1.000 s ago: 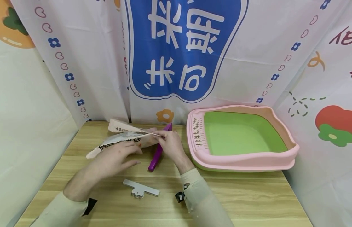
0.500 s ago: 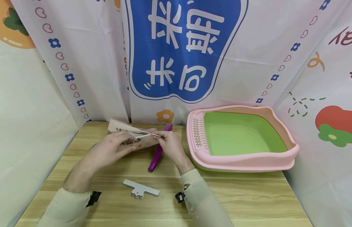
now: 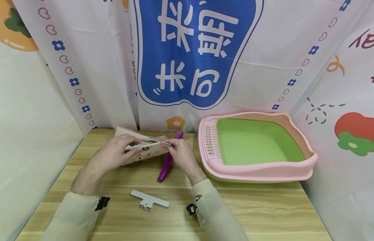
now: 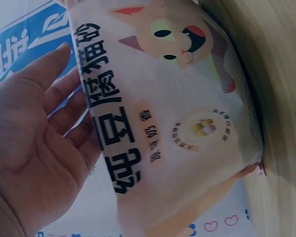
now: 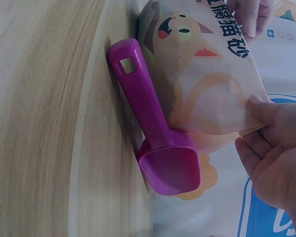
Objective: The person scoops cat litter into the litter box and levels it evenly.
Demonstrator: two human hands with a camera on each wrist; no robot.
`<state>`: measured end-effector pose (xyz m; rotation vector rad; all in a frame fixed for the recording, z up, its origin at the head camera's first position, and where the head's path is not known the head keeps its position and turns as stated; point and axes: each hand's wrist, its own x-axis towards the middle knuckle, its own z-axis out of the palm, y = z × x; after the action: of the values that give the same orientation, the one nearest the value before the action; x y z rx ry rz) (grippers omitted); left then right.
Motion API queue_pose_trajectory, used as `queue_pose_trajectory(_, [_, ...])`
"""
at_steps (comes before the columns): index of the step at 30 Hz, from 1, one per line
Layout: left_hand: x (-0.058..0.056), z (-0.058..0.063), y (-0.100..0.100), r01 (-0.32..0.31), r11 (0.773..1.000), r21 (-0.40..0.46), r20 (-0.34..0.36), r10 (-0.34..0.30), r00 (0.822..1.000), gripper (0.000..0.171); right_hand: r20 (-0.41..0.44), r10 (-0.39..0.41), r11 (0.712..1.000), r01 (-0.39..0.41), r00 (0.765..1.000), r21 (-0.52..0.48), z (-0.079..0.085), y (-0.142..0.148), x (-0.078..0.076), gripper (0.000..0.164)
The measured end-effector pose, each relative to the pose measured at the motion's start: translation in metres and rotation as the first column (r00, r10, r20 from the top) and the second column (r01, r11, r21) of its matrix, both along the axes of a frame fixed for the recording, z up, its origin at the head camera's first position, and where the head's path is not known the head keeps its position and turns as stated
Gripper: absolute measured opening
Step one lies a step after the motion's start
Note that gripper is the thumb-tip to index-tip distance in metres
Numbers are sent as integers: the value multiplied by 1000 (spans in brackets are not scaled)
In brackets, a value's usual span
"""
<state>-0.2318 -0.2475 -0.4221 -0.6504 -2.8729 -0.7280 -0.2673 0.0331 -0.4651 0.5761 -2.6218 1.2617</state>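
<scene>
A pale bag of cat litter, printed with a cartoon cat and black Chinese characters, sits at the back left of the table, its top slit parted. My right hand pinches the bag's top right corner between thumb and fingers. Over the left part of the opening is my left hand. In the left wrist view that hand's fingers pass loosely behind the front panel's edge, with the thumb apart from it. A purple scoop lies against the bag's right end, below my right hand.
To the right stands a litter box with a pink rim and green base. A light grey bag clip lies on the wooden table in front of the hands. Printed cloth hangs directly behind the table.
My left hand has moved up and back from in front of the bag to its opening, fingers now at the edge. The right hand has kept its pinch in the same place.
</scene>
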Motion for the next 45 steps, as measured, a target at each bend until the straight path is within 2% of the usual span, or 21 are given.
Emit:
queue_pose_trajectory(6, [-7, -6, -5, -13, 999, -51, 46, 15, 999, 34, 7, -2, 1000, 2, 1000, 1, 1, 0, 1, 21])
queue_pose_trajectory(12, [-10, -9, -8, -4, 998, -69, 88, 10, 996, 32, 10, 4, 1000, -4, 1000, -2, 1, 0, 1, 22])
queue_pose_trajectory(20, [-12, -10, -9, 4, 996, -85, 102, 5, 995, 33, 7, 8, 1000, -8, 1000, 3, 0, 1, 0, 22])
queue_pose_trajectory(27, [-13, -10, -9, 18, 996, -87, 122, -7, 992, 24, 10, 6, 1000, -6, 1000, 6, 1, 1, 0, 22])
queue_pose_trajectory(35, [-12, -9, -11, 9, 995, -97, 164, 7, 986, 29, 9, 3, 1000, -4, 1000, 12, 1, 1, 1, 21])
queue_pose_trajectory(41, [-14, -10, -12, 59, 988, -140, 116, -43, 992, 19, 3, 8, 1000, -8, 1000, 6, 1, 2, 1, 20])
queue_pose_trajectory(45, [-14, -11, -10, 54, 986, -158, 57, -45, 997, 11, 15, 8, 1000, -8, 1000, -12, 1, 2, 1, 21])
